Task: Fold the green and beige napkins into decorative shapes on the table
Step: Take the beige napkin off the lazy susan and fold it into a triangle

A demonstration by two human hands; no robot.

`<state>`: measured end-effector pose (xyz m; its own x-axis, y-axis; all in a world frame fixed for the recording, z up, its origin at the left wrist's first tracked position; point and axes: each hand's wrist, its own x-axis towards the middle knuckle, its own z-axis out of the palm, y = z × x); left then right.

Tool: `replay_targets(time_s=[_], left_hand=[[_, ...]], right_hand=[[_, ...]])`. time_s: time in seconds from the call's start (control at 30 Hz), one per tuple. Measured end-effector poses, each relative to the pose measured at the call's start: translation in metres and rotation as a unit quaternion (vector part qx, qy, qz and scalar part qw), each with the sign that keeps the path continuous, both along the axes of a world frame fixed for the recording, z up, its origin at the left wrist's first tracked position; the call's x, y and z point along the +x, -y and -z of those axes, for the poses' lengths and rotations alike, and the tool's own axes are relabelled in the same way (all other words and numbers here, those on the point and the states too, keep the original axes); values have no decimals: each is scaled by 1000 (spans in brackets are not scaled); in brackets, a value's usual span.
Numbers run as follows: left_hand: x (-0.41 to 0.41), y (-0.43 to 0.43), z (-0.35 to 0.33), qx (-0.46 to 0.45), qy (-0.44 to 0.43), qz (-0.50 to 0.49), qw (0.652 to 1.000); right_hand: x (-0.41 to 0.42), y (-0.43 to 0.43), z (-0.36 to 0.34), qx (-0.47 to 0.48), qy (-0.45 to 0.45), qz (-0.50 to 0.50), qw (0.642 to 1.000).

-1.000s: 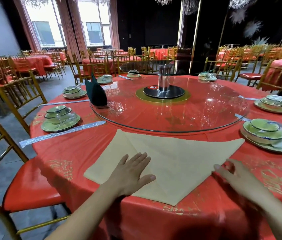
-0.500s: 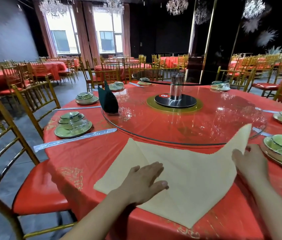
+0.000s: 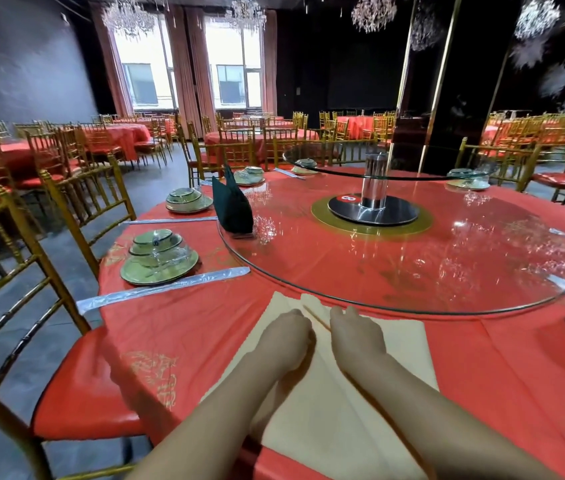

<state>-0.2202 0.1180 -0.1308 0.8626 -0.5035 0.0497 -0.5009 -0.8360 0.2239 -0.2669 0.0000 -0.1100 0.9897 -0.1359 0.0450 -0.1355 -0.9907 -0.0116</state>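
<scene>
beige napkin [image 3: 402, 344]: far corner pinched by l hand [image 3: 284, 332] & r hand [image 3: 357, 336], near glass turntable [image 3: 412, 271] edge.

Daylight entered through overexposed windows [image 3: 232, 46] at the rear, whereas the right background was almost black. Chandelier reflections formed glare spots on the glass turntable [image 3: 430, 265], and a soft shadow lay on the worktop [image 3: 187, 334]. Wide-angle distortion bowed the chairs [image 3: 83, 386] at the left edge; the wall [image 3: 24, 64] was smeared.

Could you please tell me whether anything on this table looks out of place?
Only the green napkin: already folded, it stands upright on the left edge of the turntable rather than at a place setting. Nothing looks spilled or damaged.
</scene>
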Motion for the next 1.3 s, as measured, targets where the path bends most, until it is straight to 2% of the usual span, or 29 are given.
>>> replay_targets(time_s=[0.17,0.27,0.37,0.43,0.53,0.63,0.8,0.9,1.03,1.13,1.3], left_hand=[[11,-11,7,-2,70,35,997],[16,-19,10,-29,47,35,998],[20,-24,12,-59,50,47,996],[24,-25,17,-58,53,60,995],[22,-27,24,-34,108,44,993],[18,-28,27,-33,169,27,985],[16,-26,27,-5,157,25,987],[15,-26,30,-41,180,2,983],[14,-26,31,-76,145,15,986],[14,-26,27,-44,98,5,994],[15,-25,18,10,86,25,996]], right_hand=[[20,7,-8,63,-73,-41,994],[29,9,-7,103,-89,-58,989],[35,0,-5,157,-59,-66,984],[39,-6,-3,146,-38,-76,986],[43,-11,4,112,-4,-103,988],[46,-8,13,124,-11,-123,985],[49,-4,16,128,0,-136,982],[49,-5,16,123,6,-141,982],[47,-8,16,121,21,-158,980],[48,-9,18,111,34,-176,978],[48,-3,18,122,25,-180,976]])
